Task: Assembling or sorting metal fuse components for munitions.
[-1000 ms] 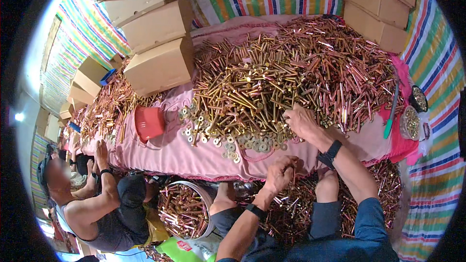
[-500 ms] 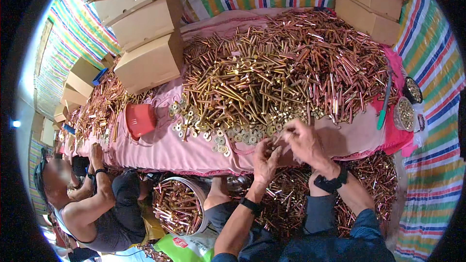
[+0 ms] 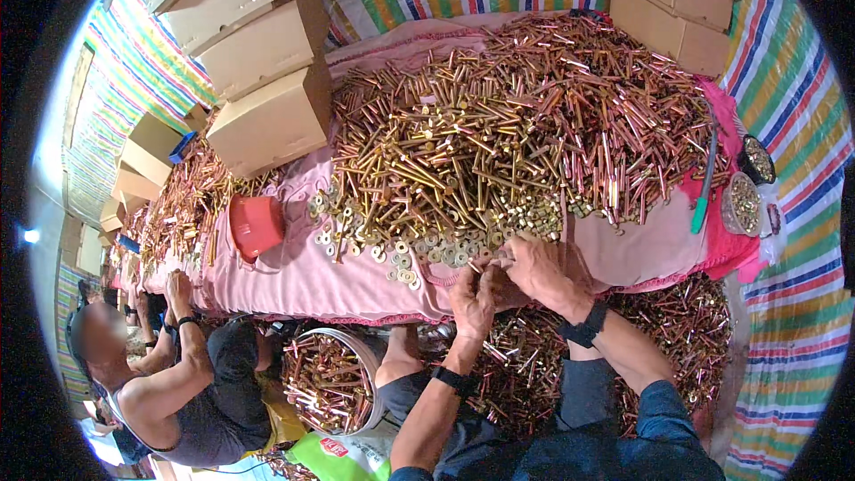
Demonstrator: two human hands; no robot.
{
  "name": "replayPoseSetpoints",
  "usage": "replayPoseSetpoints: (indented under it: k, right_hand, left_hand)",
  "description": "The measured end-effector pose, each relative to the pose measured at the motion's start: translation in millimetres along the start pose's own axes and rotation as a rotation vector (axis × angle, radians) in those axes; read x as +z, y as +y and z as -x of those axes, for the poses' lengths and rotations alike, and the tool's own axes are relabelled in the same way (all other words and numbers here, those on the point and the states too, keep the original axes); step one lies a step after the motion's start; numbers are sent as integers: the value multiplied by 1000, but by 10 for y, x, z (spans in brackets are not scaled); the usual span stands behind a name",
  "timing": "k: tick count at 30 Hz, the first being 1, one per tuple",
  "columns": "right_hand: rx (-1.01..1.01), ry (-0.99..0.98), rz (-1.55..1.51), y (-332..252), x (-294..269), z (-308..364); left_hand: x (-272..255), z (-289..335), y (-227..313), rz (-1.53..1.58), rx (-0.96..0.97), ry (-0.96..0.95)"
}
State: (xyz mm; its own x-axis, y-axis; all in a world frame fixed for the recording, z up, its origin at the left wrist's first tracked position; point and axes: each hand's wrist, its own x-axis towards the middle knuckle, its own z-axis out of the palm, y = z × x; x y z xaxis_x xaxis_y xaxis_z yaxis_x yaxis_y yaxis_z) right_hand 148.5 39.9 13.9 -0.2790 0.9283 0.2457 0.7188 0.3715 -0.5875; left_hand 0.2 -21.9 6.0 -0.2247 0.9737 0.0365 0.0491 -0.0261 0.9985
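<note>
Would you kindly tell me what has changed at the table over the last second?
The right hand has drawn back from the pile of bolts to the table edge, and the left hand has risen to meet it; together they now work a small piece, too small to identify. The red bowl, cardboard boxes, washers and the person alongside stayed put.

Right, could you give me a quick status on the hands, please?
Left hand and right hand together at the table edge, pinching a small bolt. Washers just ahead. Bolt heap behind; nothing blocking.
</note>
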Motion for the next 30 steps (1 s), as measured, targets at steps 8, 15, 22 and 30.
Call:
replayPoseSetpoints:
  k: [8, 15, 22, 30]
  right_hand:
    - [307, -56, -514, 129, -120, -105]
    - [463, -246, -1094, -115, -537, -84]
    - [478, -216, -947, -356, -671, -98]
    - [301, 343, -159, 716, -946, -171]
  left_hand:
    - [65, -71, 112, -96, 85, -57]
    - [207, -98, -90, -186, 186, -123]
    - [267, -111, -150, -76, 135, -129]
    - [168, -164, -145, -177, 246, -153]
